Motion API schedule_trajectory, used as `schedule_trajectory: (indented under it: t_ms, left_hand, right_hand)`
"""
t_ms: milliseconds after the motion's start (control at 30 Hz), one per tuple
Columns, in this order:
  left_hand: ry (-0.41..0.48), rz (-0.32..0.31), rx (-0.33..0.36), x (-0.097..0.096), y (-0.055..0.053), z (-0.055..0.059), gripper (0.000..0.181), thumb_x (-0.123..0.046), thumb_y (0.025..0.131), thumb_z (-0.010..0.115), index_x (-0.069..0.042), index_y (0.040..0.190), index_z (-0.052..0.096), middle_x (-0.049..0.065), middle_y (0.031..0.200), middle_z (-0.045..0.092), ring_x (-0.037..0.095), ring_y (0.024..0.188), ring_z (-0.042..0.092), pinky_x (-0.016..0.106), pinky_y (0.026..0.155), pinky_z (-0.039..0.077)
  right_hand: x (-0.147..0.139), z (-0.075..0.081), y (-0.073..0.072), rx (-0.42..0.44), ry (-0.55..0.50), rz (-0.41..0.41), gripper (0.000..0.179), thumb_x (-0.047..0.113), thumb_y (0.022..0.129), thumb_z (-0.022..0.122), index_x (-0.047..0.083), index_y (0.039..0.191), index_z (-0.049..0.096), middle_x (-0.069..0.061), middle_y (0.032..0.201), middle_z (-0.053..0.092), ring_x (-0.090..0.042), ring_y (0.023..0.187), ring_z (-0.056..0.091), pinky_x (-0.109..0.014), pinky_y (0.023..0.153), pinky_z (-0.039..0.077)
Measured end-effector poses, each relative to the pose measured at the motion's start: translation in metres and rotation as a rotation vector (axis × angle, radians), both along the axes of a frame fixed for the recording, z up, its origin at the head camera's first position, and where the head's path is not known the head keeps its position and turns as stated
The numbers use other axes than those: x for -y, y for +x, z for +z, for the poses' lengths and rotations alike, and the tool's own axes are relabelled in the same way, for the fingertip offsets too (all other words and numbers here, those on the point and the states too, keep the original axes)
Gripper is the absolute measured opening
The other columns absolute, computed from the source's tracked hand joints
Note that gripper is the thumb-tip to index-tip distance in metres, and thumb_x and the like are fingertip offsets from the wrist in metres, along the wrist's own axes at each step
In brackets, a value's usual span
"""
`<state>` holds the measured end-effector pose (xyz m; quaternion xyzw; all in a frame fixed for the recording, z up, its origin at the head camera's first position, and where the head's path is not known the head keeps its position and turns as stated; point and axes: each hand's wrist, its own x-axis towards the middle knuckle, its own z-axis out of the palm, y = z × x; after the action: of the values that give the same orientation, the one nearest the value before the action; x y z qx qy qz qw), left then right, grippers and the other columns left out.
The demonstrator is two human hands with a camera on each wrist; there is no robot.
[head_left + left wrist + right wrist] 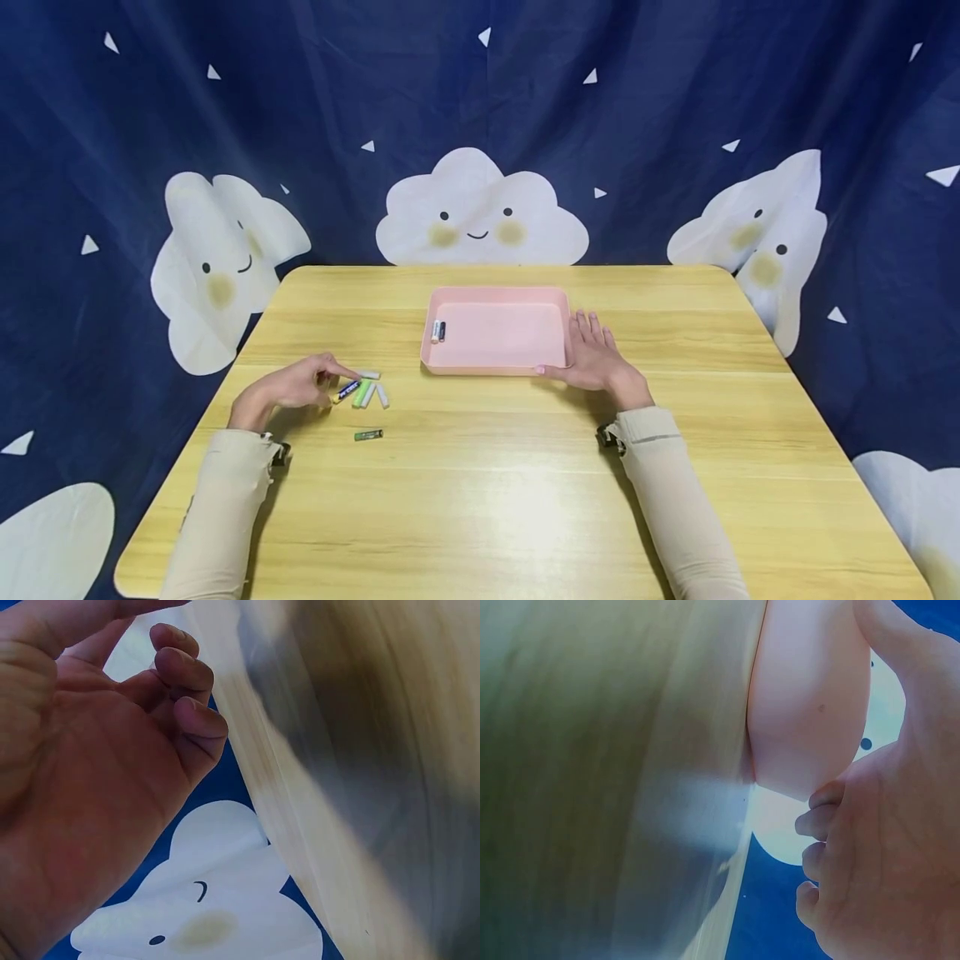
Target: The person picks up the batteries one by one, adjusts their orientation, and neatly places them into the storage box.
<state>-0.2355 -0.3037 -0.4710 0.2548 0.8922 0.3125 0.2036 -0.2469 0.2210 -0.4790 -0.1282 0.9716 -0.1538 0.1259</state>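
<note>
At the left of the table my left hand (pixel 303 383) reaches down to a small group of batteries. Its index finger and thumb pinch a blue-and-yellow battery (pixel 347 392) by its two ends, while the other fingers (pixel 184 671) curl inward. Beside it lie a light green battery (pixel 362 393) and several whitish ones (pixel 382 396). Nearer the front is a dark green battery (pixel 368 435). My right hand (pixel 596 360) rests with spread, straight fingers at the front right corner of a pink tray (pixel 495 371), thumb at the front rim.
Inside the tray, along its left wall, a white battery (pixel 436 332) and a dark battery (pixel 442 332) lie side by side. The wooden table (pixel 480 500) backs onto a dark blue curtain (pixel 480 92) printed with clouds.
</note>
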Motion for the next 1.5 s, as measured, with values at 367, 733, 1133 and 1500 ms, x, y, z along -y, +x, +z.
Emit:
schedule_trajectory:
  t_ms: [367,733,1133,1500]
  left_hand:
    - [-0.014,0.049,-0.007,0.003,0.003,-0.004,0.053,-0.002,0.076,0.087,0.000,0.127,0.072,0.016,0.085,0.052,0.017,0.076,0.042,0.025,0.066,0.035]
    - [-0.060,0.120,0.019,0.001,0.003,-0.008,0.053,-0.016,0.074,0.092,-0.005,0.122,0.072,0.012,0.090,0.053,0.020,0.082,0.044,0.026,0.070,0.036]
    - [-0.057,0.120,0.025,0.001,0.003,-0.011,0.053,-0.021,0.074,0.093,-0.005,0.120,0.069,0.009,0.090,0.052,0.021,0.084,0.045,0.027,0.071,0.036]
    - [-0.060,0.171,-0.014,0.010,0.005,-0.009,0.055,-0.025,0.077,0.090,-0.007,0.126,0.071,0.010,0.089,0.054,0.018,0.079,0.045,0.026,0.069,0.037]
  right_hand:
    - [0.000,-0.002,0.000,-0.008,-0.014,0.001,0.129,0.081,0.087,0.053,-0.008,0.162,-0.002,-0.029,0.171,-0.005,-0.048,0.160,-0.006,-0.064,0.128,0.002]
    - [0.001,0.001,0.003,-0.002,-0.007,0.004,0.125,0.078,0.090,0.054,-0.008,0.162,-0.002,-0.029,0.171,-0.007,-0.048,0.159,-0.008,-0.064,0.127,0.000]
    - [-0.001,-0.001,0.002,-0.001,-0.009,-0.002,0.128,0.080,0.089,0.053,-0.007,0.162,-0.004,-0.027,0.171,-0.008,-0.047,0.160,-0.008,-0.063,0.128,-0.001]
    - [0.001,0.001,0.003,-0.011,-0.002,0.008,0.124,0.077,0.090,0.054,-0.007,0.162,-0.001,-0.029,0.171,-0.007,-0.047,0.160,-0.006,-0.063,0.128,0.001]
